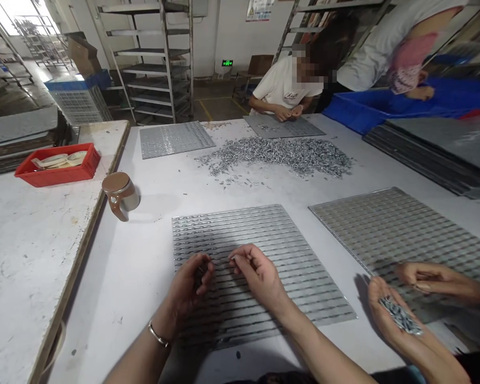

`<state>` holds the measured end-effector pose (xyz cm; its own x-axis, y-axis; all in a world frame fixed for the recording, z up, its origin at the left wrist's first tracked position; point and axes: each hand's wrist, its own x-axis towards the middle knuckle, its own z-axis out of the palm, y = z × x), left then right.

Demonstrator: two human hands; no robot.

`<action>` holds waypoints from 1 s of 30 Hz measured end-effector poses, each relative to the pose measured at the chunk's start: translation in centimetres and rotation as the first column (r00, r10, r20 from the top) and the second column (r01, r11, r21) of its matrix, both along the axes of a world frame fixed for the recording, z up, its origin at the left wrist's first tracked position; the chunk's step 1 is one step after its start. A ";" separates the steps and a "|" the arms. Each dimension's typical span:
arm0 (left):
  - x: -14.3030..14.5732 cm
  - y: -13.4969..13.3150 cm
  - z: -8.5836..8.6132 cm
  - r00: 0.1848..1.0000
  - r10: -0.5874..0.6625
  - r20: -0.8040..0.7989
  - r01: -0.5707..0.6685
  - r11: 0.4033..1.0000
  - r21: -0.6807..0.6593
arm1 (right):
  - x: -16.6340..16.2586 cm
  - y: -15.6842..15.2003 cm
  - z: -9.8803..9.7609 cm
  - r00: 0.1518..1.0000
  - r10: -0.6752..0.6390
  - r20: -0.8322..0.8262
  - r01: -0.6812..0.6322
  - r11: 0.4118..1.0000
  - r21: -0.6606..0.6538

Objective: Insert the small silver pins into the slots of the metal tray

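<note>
A grey ridged tray (288, 256) lies flat on the white table, with rows of small dark oval metal pieces on its left part. Over its left side, my left hand (192, 282) is curled closed, with what look like small metal pieces partly hidden inside the fingers. My right hand (260, 274) pinches a tiny metal piece (234, 257) between thumb and fingertips, just above the tray and to the right of my left hand. A loose heap of shiny small metal pieces (280, 154) spreads beyond the tray.
At right, a co-worker's hand (396, 320) cups metal pieces beside another ridged tray (404, 229). A brown-lidded mug (122, 192) and red bin (60, 168) stand left. Across sits a person at a tray (304, 128). Stacked trays (436, 154) and a blue crate (356, 112) are right.
</note>
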<state>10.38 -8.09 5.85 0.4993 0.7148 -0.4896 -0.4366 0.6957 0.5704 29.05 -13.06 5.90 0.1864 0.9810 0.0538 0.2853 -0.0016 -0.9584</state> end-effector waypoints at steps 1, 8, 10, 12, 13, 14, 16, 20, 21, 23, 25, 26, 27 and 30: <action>-0.2 0.4 0.1 0.996 0.090 0.010 -0.090 0.996 -0.014 | 0.5 0.1 -0.3 0.999 0.013 0.041 -0.012 1.000 -0.017; -0.7 1.1 -1.0 0.975 0.219 -0.042 -0.212 0.968 0.133 | 0.7 0.0 -3.2 0.879 0.287 0.380 -0.264 0.958 -0.113; -0.5 0.9 -1.4 0.977 0.201 -0.075 -0.185 0.966 0.183 | 0.1 0.1 -3.4 0.854 0.306 0.420 -0.247 0.950 -0.191; -0.3 0.7 -1.5 0.978 0.182 -0.103 -0.158 0.966 0.204 | -0.2 0.4 -3.3 0.835 0.319 0.449 -0.228 0.942 -0.245; -0.3 0.7 -1.5 0.979 0.168 -0.115 -0.142 0.968 0.205 | -0.3 0.7 -3.2 0.829 0.326 0.455 -0.225 0.939 -0.261; -0.3 0.7 -1.6 0.980 0.152 -0.126 -0.125 0.971 0.204 | -0.3 0.9 -3.1 0.825 0.331 0.458 -0.225 0.936 -0.271; -0.3 0.8 -1.7 0.981 0.126 -0.151 -0.094 0.975 0.201 | -0.2 1.3 -3.0 0.820 0.333 0.466 -0.214 0.933 -0.291; -0.3 0.8 -2.1 0.985 0.088 -0.150 -0.062 0.983 0.172 | 0.1 1.3 -2.6 0.834 0.276 0.478 -0.163 0.951 -0.263; -0.3 0.7 -2.2 0.987 0.073 -0.140 -0.051 0.987 0.154 | 0.2 1.2 -2.4 0.858 0.246 0.451 -0.158 0.962 -0.224; -0.2 0.5 -2.1 0.992 0.035 -0.122 -0.019 0.992 0.128 | 0.2 0.7 -1.9 0.912 0.186 0.365 -0.150 0.981 -0.127; -0.1 0.2 -2.1 0.995 -0.004 -0.103 0.018 0.991 0.132 | 0.1 0.2 -1.1 0.949 0.140 0.284 -0.134 0.990 -0.040; 0.0 0.1 -2.0 0.996 -0.027 -0.088 0.039 0.989 0.142 | 0.0 0.0 -0.8 0.958 0.133 0.255 -0.136 0.991 -0.005; 0.1 -0.1 -2.0 0.996 -0.049 -0.075 0.060 0.986 0.154 | -0.2 -0.2 -0.5 0.963 0.135 0.235 -0.146 0.989 0.026; 0.6 -0.5 -1.9 0.991 -0.114 -0.070 0.126 0.971 0.204 | -0.7 -0.7 0.1 0.964 0.144 0.222 -0.167 0.982 0.088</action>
